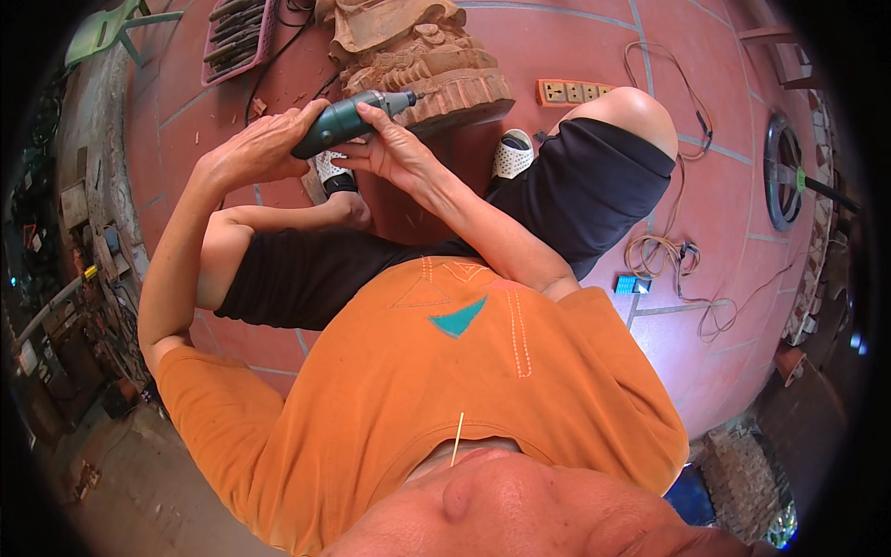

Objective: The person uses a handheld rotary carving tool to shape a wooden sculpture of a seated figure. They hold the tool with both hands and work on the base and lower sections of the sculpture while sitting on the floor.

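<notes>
A dark green rotary tool [336, 127] with a thin bit at its front is held in both hands, its front end slanting up to the right. My left hand [260, 147] is closed round the rear of its body. Nearer the front, my right hand [401, 153] has its thumb against the casing and its fingers stretched beneath it. The bit points at the lower part of a brown wooden carving [422, 70] with a ridged base. I cannot tell whether the bit touches the wood.
A pink basket [210, 67] of carving tools stands at the far left. An orange power strip [575, 91] lies right of the carving. Coiled cords [661, 252] and a small blue box [633, 284] are on the red tiles [742, 232]. My feet in white shoes [512, 156] flank the carving.
</notes>
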Demonstrator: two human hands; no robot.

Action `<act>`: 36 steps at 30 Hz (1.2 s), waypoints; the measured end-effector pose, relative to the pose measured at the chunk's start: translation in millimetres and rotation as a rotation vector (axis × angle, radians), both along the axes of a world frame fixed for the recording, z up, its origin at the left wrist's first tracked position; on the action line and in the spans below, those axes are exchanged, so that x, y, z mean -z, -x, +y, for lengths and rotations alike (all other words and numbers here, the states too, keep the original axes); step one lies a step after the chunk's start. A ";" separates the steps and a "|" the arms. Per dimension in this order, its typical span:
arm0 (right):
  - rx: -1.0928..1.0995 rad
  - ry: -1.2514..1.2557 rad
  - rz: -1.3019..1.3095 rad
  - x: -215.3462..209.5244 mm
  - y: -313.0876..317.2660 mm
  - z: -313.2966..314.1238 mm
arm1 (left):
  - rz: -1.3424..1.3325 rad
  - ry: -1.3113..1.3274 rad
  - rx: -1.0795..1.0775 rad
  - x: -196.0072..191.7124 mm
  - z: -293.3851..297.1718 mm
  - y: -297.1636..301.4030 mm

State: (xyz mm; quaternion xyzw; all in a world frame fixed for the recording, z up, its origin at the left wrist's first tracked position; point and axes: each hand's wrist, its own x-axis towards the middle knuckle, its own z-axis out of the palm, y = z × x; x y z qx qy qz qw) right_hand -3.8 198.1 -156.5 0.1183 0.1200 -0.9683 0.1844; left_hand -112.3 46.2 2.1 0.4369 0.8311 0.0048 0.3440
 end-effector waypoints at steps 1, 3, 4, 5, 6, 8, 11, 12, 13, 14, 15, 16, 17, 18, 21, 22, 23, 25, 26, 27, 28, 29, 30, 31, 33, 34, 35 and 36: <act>0.003 -0.001 0.009 1.1 1.5 0.7 | 0.006 0.002 -0.001 0.0 1.3 0.4; 0.003 -0.006 0.012 2.0 3.1 2.0 | 0.010 0.010 -0.004 -0.4 3.0 0.6; 0.003 -0.007 0.010 1.5 3.0 2.2 | 0.003 0.031 -0.012 0.1 3.1 1.1; 0.000 -0.008 0.011 1.8 2.9 2.1 | -0.005 0.052 -0.020 0.7 3.2 2.0; -0.002 -0.008 0.014 2.2 2.8 1.9 | -0.011 0.074 -0.028 0.9 3.3 2.5; -0.005 -0.010 0.016 2.8 2.3 1.7 | 0.002 0.043 -0.010 0.3 3.0 1.1; -0.006 -0.013 0.016 1.8 1.1 2.4 | 0.015 0.014 0.002 2.6 0.9 0.7; -0.007 -0.011 0.016 2.3 0.9 2.4 | 0.018 0.008 0.006 3.8 -0.1 0.8; -0.008 -0.008 0.016 2.9 0.6 2.4 | 0.017 0.009 0.007 4.4 -0.4 0.7; -0.009 -0.009 0.015 3.3 0.1 2.3 | 0.016 0.010 0.009 4.8 -0.6 0.6; -0.012 -0.010 0.013 3.3 -0.4 1.9 | 0.015 0.011 0.010 4.9 -0.8 0.5; -0.014 -0.011 0.011 3.3 -0.8 1.5 | 0.011 0.016 0.008 4.7 -0.8 0.3; -0.008 -0.014 0.003 3.2 -1.9 0.9 | 0.006 0.021 0.007 4.5 -0.7 0.1; -0.002 -0.019 -0.005 2.1 -3.6 0.3 | 0.002 0.026 0.006 4.2 -0.6 -0.2; -0.003 0.010 -0.018 3.0 -4.4 -0.5 | -0.014 0.029 -0.003 0.7 1.5 -2.8; -0.008 0.027 -0.021 4.0 -4.4 -0.7 | -0.018 0.029 -0.009 -0.3 1.8 -3.7; -0.008 0.027 -0.020 5.0 -4.7 -0.8 | -0.021 0.030 -0.015 -1.2 1.9 -4.6; -0.004 0.028 -0.020 3.7 -5.3 -0.1 | -0.025 0.026 -0.012 -1.7 2.5 -4.3; -0.004 0.031 -0.020 3.0 -5.7 0.0 | -0.025 0.021 -0.007 -1.7 2.4 -4.0; -0.006 0.034 -0.021 3.2 -6.4 -0.4 | -0.026 0.016 -0.004 -1.6 1.8 -4.3; -0.009 0.037 -0.021 3.4 -6.9 -0.8 | -0.025 0.022 -0.006 -1.4 1.3 -4.6; -0.010 0.041 -0.022 3.6 -7.5 -1.4 | -0.024 0.029 -0.009 -1.3 1.0 -5.0; -0.009 0.044 -0.023 3.8 -8.1 -2.0 | -0.023 0.036 -0.009 -1.1 1.1 -5.1; -0.008 0.048 -0.025 4.0 -8.6 -2.3 | -0.023 0.041 -0.008 -1.3 1.4 -5.2; -0.004 0.040 -0.030 2.8 -9.6 -2.0 | -0.024 0.051 -0.006 -1.8 2.0 -5.9; -0.003 0.036 -0.033 1.4 -10.4 -1.7 | -0.027 0.047 -0.006 -1.7 1.7 -5.9; -0.001 0.029 -0.038 -0.2 -11.8 -1.8 | -0.029 0.043 -0.005 -1.5 1.5 -5.9; 0.001 0.023 -0.042 -3.2 -13.6 -1.8 | -0.031 0.039 -0.005 -1.5 1.2 -5.9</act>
